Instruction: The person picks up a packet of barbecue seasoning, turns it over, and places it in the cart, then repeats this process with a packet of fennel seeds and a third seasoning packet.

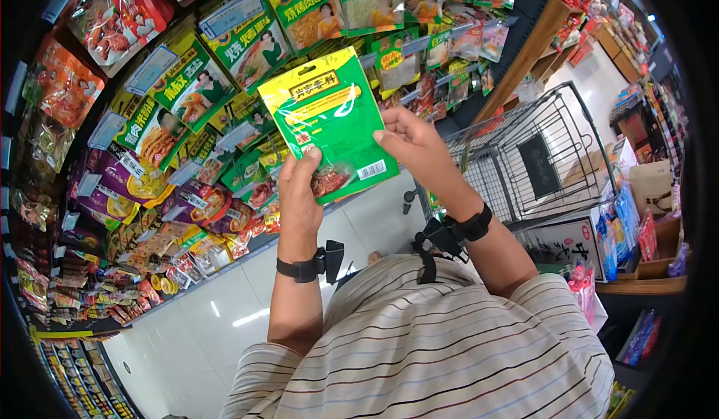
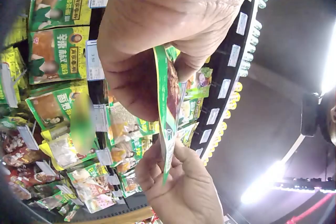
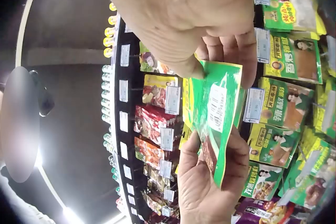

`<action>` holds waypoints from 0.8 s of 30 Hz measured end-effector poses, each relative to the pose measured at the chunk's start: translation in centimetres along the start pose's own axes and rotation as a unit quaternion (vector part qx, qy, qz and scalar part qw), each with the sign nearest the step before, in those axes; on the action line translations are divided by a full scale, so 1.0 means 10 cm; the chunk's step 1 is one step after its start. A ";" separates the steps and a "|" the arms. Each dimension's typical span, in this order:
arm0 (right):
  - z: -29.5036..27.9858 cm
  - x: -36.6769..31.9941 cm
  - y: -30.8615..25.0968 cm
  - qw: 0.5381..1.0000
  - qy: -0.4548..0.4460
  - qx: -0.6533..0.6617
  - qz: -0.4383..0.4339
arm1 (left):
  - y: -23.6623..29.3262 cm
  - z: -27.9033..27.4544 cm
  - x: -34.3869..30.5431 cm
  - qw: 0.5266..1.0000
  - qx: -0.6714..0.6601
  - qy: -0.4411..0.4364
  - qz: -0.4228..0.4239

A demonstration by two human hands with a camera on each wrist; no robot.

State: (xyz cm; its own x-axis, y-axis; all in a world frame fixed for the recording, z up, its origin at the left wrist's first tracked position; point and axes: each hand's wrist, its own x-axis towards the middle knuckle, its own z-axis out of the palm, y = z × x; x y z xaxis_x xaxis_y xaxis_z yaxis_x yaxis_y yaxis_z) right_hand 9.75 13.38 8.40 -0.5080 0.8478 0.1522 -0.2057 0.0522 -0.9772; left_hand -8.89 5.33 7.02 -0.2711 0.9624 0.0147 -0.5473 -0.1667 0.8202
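Note:
A green and yellow seasoning packet (image 1: pixel 333 131) is held up in front of the shelves, its printed back with a barcode facing the head camera. My left hand (image 1: pixel 299 183) pinches its lower left edge, thumb on the near face. At its right edge, my right hand (image 1: pixel 412 146) pinches it with the thumb in front and fingers behind. The left wrist view catches the packet (image 2: pixel 168 108) nearly edge-on between both hands. Seen from the right wrist, the packet (image 3: pixel 218 108) bends slightly, with the barcode showing.
Hanging seasoning packets (image 1: pixel 247 44) and price tags fill the shelf ahead and left. Purple packets (image 1: pixel 138 175) hang lower down. A wire shopping cart (image 1: pixel 524 161) stands to the right, beside a wooden-edged display (image 1: pixel 644 277). Pale floor tiles (image 1: pixel 225 284) lie below.

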 end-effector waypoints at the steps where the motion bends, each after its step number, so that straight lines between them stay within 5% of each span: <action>1: 0.01 0.00 0.00 1.000 0.003 -0.003 0.002 | 0.01 0.00 0.00 1.000 0.003 -0.003 0.003; 24: 0.07 0.13 0.10 0.999 0.037 0.011 0.022 | -0.01 -0.31 0.05 0.991 0.127 -0.041 -0.017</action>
State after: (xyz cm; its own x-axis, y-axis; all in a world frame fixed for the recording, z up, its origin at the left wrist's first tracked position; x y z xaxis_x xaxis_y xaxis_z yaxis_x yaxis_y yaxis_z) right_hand 8.29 14.19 7.70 -0.4536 0.8858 0.0977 -0.2033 0.0039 -0.9791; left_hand -11.45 5.20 5.13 -0.1848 0.9825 0.0224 -0.3356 -0.0846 0.9382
